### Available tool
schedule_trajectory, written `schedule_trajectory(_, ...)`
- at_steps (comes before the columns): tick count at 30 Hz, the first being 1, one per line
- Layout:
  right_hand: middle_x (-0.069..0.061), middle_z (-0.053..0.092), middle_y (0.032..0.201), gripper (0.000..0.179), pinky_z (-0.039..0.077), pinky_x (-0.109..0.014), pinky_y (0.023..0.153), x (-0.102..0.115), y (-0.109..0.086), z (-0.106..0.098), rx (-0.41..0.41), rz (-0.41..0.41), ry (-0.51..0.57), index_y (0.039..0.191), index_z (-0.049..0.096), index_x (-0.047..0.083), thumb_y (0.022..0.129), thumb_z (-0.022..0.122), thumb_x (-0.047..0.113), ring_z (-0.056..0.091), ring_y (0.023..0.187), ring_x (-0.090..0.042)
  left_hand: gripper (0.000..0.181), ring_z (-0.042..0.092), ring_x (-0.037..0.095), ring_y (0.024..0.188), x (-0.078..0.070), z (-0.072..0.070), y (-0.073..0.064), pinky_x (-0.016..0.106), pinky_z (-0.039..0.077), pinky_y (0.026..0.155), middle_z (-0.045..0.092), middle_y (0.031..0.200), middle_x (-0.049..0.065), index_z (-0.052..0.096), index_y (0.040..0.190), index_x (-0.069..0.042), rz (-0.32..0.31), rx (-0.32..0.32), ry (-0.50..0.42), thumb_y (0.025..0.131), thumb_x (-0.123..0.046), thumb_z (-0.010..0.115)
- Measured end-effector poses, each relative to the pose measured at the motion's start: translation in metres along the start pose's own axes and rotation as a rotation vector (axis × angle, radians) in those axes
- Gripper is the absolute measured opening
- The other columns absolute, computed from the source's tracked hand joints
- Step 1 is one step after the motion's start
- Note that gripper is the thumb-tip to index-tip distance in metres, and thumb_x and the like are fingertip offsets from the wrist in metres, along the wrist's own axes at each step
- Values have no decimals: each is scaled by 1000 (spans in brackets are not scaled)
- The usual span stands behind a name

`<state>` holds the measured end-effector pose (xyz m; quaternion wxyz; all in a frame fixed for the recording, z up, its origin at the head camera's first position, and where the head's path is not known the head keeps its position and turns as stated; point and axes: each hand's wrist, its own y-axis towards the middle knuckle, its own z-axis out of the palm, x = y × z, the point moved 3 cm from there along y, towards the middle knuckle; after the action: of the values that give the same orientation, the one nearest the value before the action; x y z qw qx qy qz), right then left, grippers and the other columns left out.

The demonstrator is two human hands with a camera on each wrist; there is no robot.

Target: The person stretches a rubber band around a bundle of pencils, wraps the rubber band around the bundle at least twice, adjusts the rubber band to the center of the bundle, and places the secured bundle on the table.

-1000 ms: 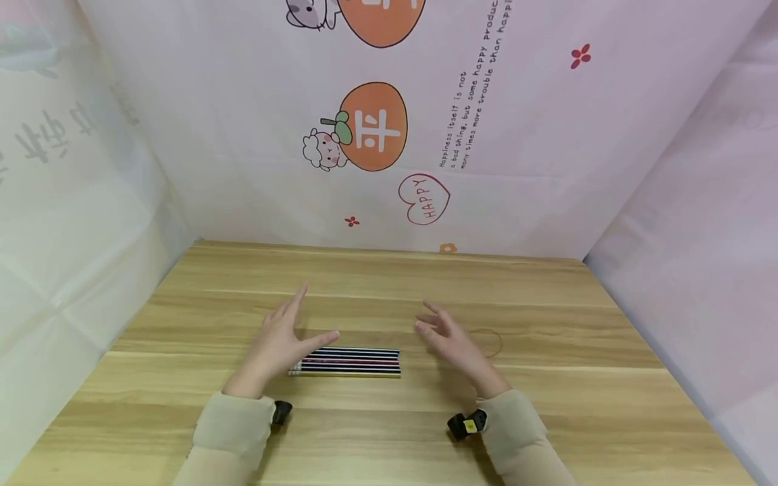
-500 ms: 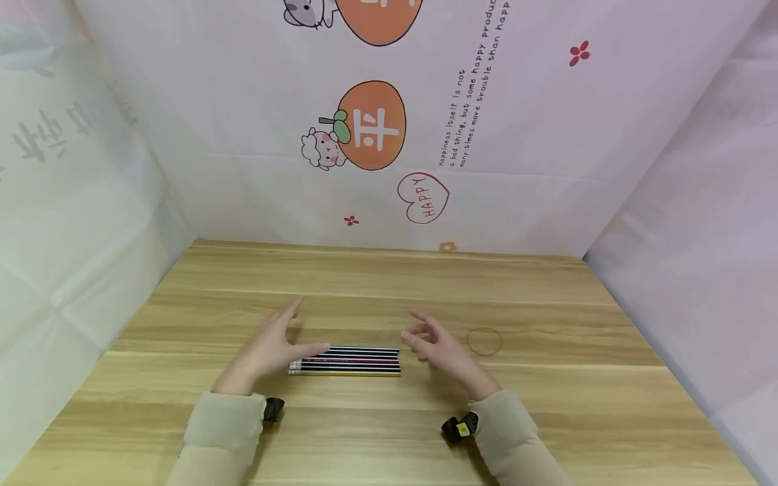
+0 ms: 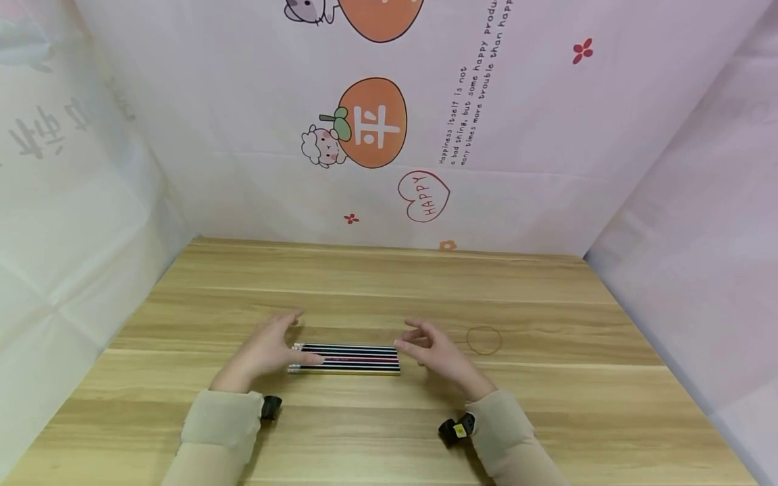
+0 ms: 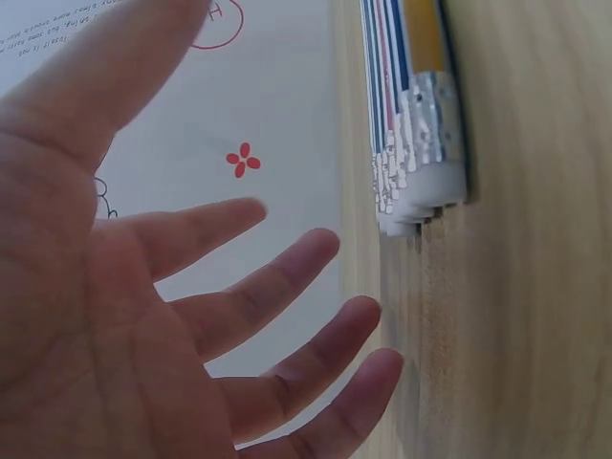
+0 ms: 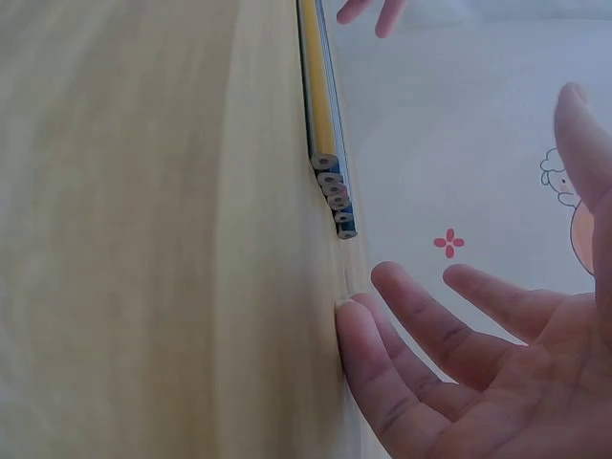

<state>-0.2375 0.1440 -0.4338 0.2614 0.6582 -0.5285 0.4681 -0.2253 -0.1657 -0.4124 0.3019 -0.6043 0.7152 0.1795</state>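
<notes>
Several striped pencils lie side by side in a flat row on the wooden table, their white erasers to the left and their flat, unsharpened ends to the right. Over the eraser end hovers my left hand, thumb stretched across the row in the head view, fingers spread and relaxed in the left wrist view. At the other end my right hand has its thumb tip right by the pencil ends, fingers loosely bent. Neither hand grips anything. A thin rubber band lies right of my right hand.
The wooden table runs back to a white printed cloth wall. More white cloth hangs along the left side and the right side. A small black camera sits on each wrist.
Both hands have come lower and nearer the pencils. My right hand has shifted left toward their ends, and my left thumb has dropped over the eraser end. The pencils lie as before.
</notes>
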Motion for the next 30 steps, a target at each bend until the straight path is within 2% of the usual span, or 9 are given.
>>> schedule_trajectory(7, -12, 58, 134, 71, 54, -46, 97, 1, -3, 5, 47, -19, -21, 149, 42, 8, 92, 70, 40, 56, 122, -30, 106, 36, 51, 136, 1, 3, 1, 71, 36, 109, 46, 146, 25, 42, 148, -3, 23, 19, 46, 67, -54, 87)
schedule_trajectory(14, -16, 60, 131, 72, 53, -35, 90, 2, -2, 10, 71, -80, -91, 145, 45, 3, 89, 75, 36, 57, 111, -25, 99, 44, 47, 129, 2, 5, 3, 67, 36, 111, 57, 136, 21, 51, 141, 1, 66, 12, 77, 63, -46, 91)
schedule_trajectory(17, -16, 60, 131, 73, 52, -33, 87, 2, -2, 13, 74, -102, -121, 144, 47, 2, 87, 75, 38, 56, 108, -23, 97, 44, 46, 128, 4, 6, 3, 65, 38, 109, 58, 135, 20, 53, 139, 1, 60, 12, 74, 62, -44, 91)
schedule_trajectory(22, -16, 59, 134, 73, 49, -34, 89, 2, -2, 16, 77, -100, -110, 144, 48, 3, 87, 76, 39, 53, 108, -24, 89, 44, 45, 126, 8, 8, 3, 64, 41, 107, 59, 132, 19, 58, 134, -2, 45, 9, 48, 63, -42, 92)
schedule_trajectory(30, -11, 58, 138, 72, 48, -37, 95, 0, -1, 18, 79, -86, -107, 143, 50, 7, 84, 79, 35, 51, 114, -25, 81, 46, 40, 122, 11, 9, 5, 62, 41, 106, 60, 128, 16, 62, 130, -4, 59, 5, 15, 61, -34, 94)
